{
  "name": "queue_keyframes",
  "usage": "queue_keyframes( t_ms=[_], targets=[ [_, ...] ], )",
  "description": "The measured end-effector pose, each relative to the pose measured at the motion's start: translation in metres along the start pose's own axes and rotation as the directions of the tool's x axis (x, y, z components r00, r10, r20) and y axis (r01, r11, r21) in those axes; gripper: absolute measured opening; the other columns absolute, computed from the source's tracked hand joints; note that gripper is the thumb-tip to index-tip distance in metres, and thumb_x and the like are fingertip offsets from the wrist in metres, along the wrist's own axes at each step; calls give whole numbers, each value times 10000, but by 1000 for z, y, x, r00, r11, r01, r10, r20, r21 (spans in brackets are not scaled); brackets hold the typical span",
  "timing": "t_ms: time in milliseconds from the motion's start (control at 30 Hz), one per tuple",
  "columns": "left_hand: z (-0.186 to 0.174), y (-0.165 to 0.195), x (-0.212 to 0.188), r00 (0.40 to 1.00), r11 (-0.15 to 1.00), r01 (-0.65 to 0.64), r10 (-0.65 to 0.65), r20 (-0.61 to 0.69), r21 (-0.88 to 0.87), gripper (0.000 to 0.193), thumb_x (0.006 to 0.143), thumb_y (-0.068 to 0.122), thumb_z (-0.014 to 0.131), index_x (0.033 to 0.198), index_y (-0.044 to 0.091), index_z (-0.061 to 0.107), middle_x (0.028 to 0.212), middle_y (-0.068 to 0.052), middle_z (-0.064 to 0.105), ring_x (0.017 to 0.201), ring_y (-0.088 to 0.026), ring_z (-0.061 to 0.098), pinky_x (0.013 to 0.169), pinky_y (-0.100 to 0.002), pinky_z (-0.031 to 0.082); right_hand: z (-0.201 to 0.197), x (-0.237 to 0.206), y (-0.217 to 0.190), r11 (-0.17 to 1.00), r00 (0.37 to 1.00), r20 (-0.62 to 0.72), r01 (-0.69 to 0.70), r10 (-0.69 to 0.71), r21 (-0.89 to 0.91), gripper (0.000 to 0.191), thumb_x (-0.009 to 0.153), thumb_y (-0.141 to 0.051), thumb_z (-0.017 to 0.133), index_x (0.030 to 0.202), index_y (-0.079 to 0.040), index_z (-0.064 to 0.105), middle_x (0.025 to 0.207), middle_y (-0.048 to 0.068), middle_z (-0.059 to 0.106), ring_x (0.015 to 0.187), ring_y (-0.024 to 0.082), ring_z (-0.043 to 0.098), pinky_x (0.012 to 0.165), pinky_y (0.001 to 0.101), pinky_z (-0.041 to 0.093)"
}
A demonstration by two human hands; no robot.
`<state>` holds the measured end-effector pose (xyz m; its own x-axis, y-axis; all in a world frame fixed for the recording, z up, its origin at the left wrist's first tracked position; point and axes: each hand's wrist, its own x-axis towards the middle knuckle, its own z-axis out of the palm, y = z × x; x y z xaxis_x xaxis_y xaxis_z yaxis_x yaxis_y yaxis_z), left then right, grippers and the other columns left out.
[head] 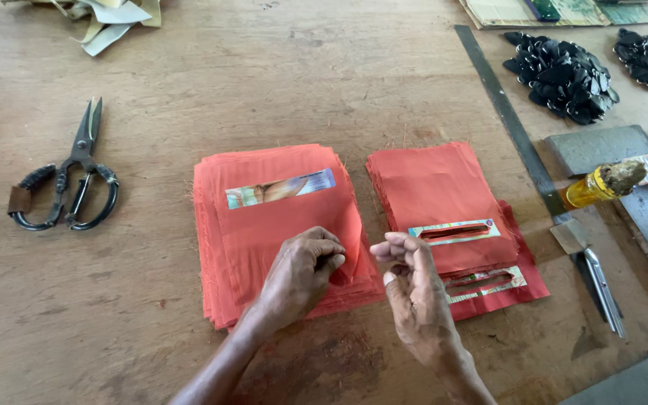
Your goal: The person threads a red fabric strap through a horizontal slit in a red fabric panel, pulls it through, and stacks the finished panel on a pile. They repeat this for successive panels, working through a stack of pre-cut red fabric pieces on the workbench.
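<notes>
On a worn wooden desk [279, 82] lie two stacks of orange-red fabric pieces side by side. The left hand [299, 274] rests on the left stack [264, 232], its fingers curled and pinched on the right edge of the top sheet, lifting that edge slightly; a printed paper strip [280, 188] lies slanted across the upper part of this sheet. The right hand [412, 289] hovers just beside it, in the gap between the stacks, palm turned inward, fingers bent and loosely together — it holds nothing that can be made out. The right stack [433, 191] sits just beside the left one, and its lower pieces carry printed strips with a long slot cut through them [455, 232], one below the other. Well apart on the left of the desk lie black-handled scissors [69, 180], blades shut and pointing away. To the right runs a long metal ruler [508, 120], with a small knife [601, 289] near its lower end and a yellow glue bottle [598, 187] lying on a grey slab [601, 146]. At the far right corner — two heaps of small black pieces [560, 75].
</notes>
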<state>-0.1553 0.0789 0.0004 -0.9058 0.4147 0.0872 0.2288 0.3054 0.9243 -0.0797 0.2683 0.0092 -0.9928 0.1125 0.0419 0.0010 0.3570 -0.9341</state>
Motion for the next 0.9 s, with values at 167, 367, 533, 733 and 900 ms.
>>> queue_keyframes(
  t_ms=[167, 367, 533, 733, 900],
  targets=[
    [-5, 7, 2, 986, 986, 166, -166, 24, 9, 134, 849, 104, 756, 899, -17, 727, 962, -92, 720, 797, -220, 720, 702, -363, 574, 6, 2, -6, 999, 999, 44, -10, 8, 40, 456, 947, 94, 447, 1377, -59, 439, 1268, 95, 636, 1193, 182, 630, 1015, 311, 501],
    [-10, -3, 6, 998, 998, 56, -56, -10, -27, 166, 858, 135, 758, 972, 15, 758, 1066, -88, 766, 899, -202, 743, 761, -340, 580, 23, -1, -12, 959, 984, -10, 171, -178, -224, 484, 913, 123, 478, 1369, -34, 439, 1311, 149, 606, 1227, 233, 643, 994, 345, 526],
    [-9, -21, 8, 998, 998, 58, -58, 29, -18, 154, 885, 98, 697, 1004, 20, 756, 1095, -84, 773, 915, -194, 747, 777, -346, 587, 18, 0, -19, 875, 931, 23, 351, -364, -333, 530, 915, 147, 488, 1411, -28, 422, 1331, 189, 574, 1244, 278, 624, 1045, 384, 523],
    [-14, -27, 11, 952, 903, 297, -307, 17, -311, 185, 954, 144, 606, 1100, 91, 706, 897, -51, 734, 727, -134, 663, 661, -309, 588, 20, 0, -16, 897, 956, 132, 292, -262, -333, 559, 874, 125, 487, 1409, -30, 439, 1282, 143, 634, 1211, 308, 623, 1007, 413, 503],
    [-93, -1, 9, 845, 610, -105, -362, -394, -785, 47, 983, 111, 642, 1004, 74, 621, 915, -11, 538, 828, -138, 530, 726, -306, 475, 25, -2, -12, 781, 922, 205, 388, -330, -490, 503, 852, 47, 588, 1345, -39, 543, 1211, 113, 642, 1156, 345, 530, 1009, 460, 439]
  ],
)
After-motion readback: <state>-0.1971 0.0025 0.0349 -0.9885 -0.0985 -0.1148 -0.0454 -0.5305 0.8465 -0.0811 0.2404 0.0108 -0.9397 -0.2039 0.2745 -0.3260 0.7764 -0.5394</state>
